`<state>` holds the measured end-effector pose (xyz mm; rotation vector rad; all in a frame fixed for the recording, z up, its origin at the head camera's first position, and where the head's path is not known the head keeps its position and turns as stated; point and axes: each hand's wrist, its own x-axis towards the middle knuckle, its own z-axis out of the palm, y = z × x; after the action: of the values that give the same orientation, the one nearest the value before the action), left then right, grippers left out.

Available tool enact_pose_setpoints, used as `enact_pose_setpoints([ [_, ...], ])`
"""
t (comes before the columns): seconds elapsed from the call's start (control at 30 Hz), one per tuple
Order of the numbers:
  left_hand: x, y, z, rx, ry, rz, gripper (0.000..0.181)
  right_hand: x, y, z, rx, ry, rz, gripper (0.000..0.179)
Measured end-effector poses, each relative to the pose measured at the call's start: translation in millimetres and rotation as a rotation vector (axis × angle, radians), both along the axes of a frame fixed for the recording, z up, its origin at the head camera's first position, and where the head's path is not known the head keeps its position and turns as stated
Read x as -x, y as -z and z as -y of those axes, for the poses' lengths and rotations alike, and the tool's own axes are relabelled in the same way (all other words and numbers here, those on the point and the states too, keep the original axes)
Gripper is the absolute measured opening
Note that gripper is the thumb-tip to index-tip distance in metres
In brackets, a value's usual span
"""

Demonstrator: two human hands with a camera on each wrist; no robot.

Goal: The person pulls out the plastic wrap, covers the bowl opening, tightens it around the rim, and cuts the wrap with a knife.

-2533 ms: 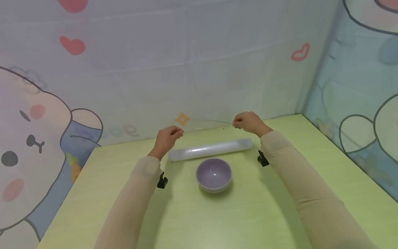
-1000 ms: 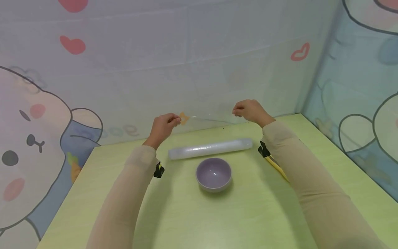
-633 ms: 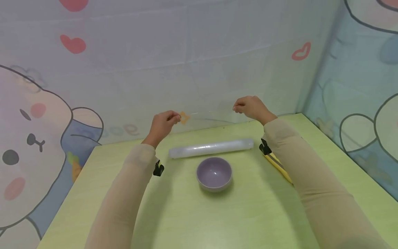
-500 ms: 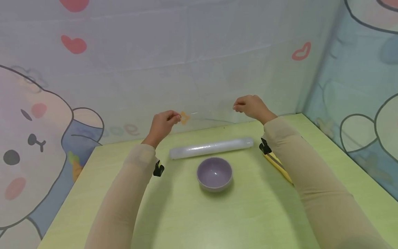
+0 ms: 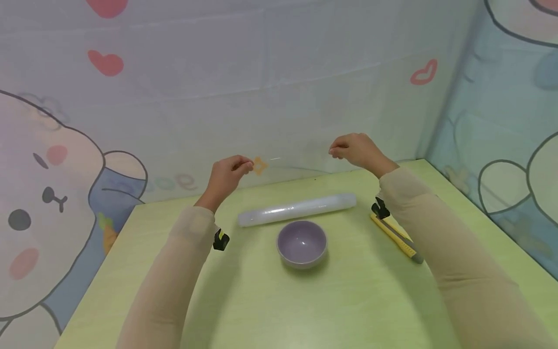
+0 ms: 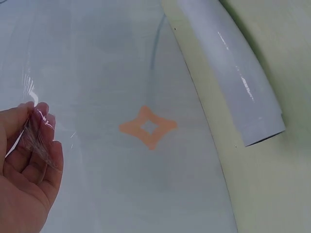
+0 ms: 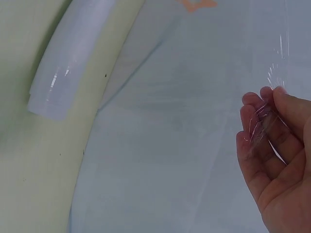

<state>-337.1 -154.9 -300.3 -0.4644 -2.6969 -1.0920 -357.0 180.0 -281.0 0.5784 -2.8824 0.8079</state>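
Observation:
My left hand (image 5: 227,173) pinches a bunched edge of clear plastic wrap (image 6: 38,141) between thumb and fingers. Opposite it, my right hand (image 5: 358,150) pinches the other side of the sheet, whose gathered film (image 7: 262,121) shows in the right wrist view. Between the hands the wrap is nearly invisible, with only faint glints. Both hands are raised above the far part of the table. Below them lies a whitish roll of plastic wrap (image 5: 298,209). Nearer to me, a purple bowl (image 5: 302,244) stands upright with nothing in it.
A yellow and grey utility knife (image 5: 397,237) lies on the green table (image 5: 279,310), partly under my right forearm. A printed cloth backdrop (image 5: 244,72) rises behind the table's far edge, and another side of it stands at the right.
Both hands have risen from near the roll, stretching the wrap up between them. My right forearm has shifted right, uncovering the utility knife. Roll and bowl stay in place.

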Motion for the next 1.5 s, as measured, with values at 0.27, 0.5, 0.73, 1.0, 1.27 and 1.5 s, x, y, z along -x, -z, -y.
enact_pose_setpoints([
  [0.27,-11.5,-1.8,2.6,0.034,0.016,-0.059,0.029,-14.1,-0.3,-1,0.019,-0.025,-0.011,0.022],
  [0.5,-26.8,-0.4,2.0,0.060,0.048,-0.088,0.025,-32.5,2.8,-8,0.013,-0.042,-0.026,0.019],
  [0.73,-38.3,-0.8,4.8,0.089,0.063,-0.119,0.026,-55.4,5.5,-10,-0.005,-0.083,-0.049,0.016],
  [1.0,-48.2,-0.3,7.7,0.097,0.082,-0.132,0.026,-71.6,4.4,-12,-0.034,-0.134,-0.074,0.019],
  [1.27,-54.7,5.0,9.9,0.091,0.108,-0.179,0.027,-83.6,5.7,-12,-0.036,-0.146,-0.104,0.017],
  [1.5,-64.0,6.6,11.6,0.094,0.124,-0.224,0.024,-93.4,5.0,-12,-0.055,-0.156,-0.134,0.016],
])
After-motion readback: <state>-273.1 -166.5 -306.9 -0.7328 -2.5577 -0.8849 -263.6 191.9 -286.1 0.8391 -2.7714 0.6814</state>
